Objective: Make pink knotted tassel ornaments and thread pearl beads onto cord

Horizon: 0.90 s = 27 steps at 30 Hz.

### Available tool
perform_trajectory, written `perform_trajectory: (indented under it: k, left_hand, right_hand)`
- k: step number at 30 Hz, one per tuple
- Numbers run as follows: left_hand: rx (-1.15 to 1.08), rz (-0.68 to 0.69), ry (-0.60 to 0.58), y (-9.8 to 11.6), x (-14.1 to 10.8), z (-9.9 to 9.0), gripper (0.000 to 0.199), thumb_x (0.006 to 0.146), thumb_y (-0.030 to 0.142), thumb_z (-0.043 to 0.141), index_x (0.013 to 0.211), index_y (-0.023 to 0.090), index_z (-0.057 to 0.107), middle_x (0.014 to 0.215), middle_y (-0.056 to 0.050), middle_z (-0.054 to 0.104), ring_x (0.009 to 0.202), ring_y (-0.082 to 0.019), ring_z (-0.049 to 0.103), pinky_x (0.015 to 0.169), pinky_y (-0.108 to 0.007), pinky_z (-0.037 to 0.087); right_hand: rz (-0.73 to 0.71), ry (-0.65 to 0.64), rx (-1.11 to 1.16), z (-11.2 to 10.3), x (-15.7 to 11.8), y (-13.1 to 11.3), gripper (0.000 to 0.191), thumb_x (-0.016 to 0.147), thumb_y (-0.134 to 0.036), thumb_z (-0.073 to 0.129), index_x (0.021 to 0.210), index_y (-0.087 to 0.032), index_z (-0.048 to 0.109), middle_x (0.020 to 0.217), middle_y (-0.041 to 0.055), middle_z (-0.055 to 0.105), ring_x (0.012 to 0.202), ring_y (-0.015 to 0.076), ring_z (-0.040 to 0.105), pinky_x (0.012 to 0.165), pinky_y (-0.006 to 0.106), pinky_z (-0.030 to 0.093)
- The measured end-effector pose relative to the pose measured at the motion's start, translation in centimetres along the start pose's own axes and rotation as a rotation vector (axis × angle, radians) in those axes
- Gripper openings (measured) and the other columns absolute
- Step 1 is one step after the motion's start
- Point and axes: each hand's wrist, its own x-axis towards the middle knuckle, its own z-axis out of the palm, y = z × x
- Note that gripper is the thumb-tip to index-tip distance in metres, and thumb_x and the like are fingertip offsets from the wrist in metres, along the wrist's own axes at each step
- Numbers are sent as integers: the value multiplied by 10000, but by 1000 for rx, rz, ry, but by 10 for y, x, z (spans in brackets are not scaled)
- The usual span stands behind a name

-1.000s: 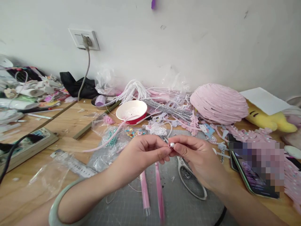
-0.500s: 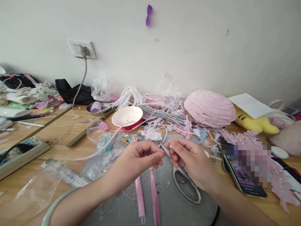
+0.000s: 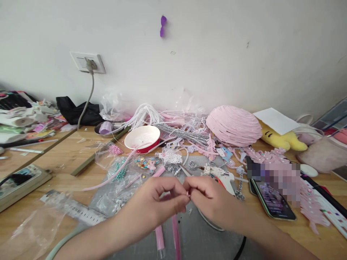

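Grip, head view: left hand [image 3: 159, 196] pinched, thumb and forefinger on a tiny pink bit [image 3: 188, 194]. Right hand [image 3: 211, 198] curled up against it, fingertips meeting the left's; its own fingers hide whether it holds anything. Cannot tell. The bit sits between my two sets of tips, above the grey mat [image 3: 195, 242] and near the pink tubes [image 3: 159, 239].

Risks, as I judge them. Only the very tips have it, so a slack pinch or a sharp tug could lose it; something that small and pink would hide well among the tubes. My fingers cover most of it, so misjudging its lie is easy. Scissors [image 3: 185, 170] lie partly under my right hand; dropping that wrist could knock them into the white beads [image 3: 172, 157]. Bangle [image 3: 63, 239] on my left arm, beside the ruler [image 3: 86, 212] and loose plastic: could snag.

Containers. Bowl [image 3: 148, 148], red outside, white inside: some pale stuff in the bottom, too faint to name. Pink strip [image 3: 108, 179] runs up to its rim; an elbow catching that might tip the bowl. Metal dish [image 3: 98, 134], further back on the bench [image 3: 62, 171]: purple cup [image 3: 105, 128] in it, contents not visible. Clear bag [image 3: 101, 159] with pink beads [image 3: 116, 149]; teal beads [image 3: 120, 170] by clear plastic, inside or on top unclear.
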Motion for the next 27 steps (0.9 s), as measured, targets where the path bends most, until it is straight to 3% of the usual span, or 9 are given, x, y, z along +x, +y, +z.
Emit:
perform_trajectory:
  k: [6,12,20,24,27]
  left_hand:
    - [437,221,-50,8,-17,11,122,785,130,557,690,156,630,649,19,641,594,-83,550,593,-166,403]
    - [611,453,-37,0,-24,24,138,763,34,559,753,149,634,742,-19,689,706,-107,604,682,-175,421]
    - [660,574,-31,-7,-20,28,98,762,66,596,731,157,615,712,2,691,670,-99,593,706,-187,406]
    - [703,523,-22,-3,-20,23,133,764,43,575,736,164,624,687,10,680,664,-108,588,728,-204,407]
    - [695,495,-7,1,-20,18,139,769,45,569,755,167,633,660,15,665,663,-114,582,731,-210,413]
  right_hand:
    - [41,-151,-202,-6,-17,-13,144,787,-131,399,692,-199,482,663,-43,518,667,101,463,545,200,285]
    - [89,-227,-381,-10,-28,-15,123,810,-187,408,714,-202,483,691,-20,576,638,112,486,517,229,251]
    - [113,-176,-489,-10,-23,-10,180,874,-294,397,781,-224,534,650,-38,598,555,96,480,484,236,208]
    - [118,-125,-544,-14,-20,-11,199,873,-325,422,807,-245,592,666,-39,629,571,101,516,493,221,230]
    - [195,-18,-646,-32,-9,-3,228,873,-325,417,812,-248,622,720,-25,661,626,118,563,528,216,283]
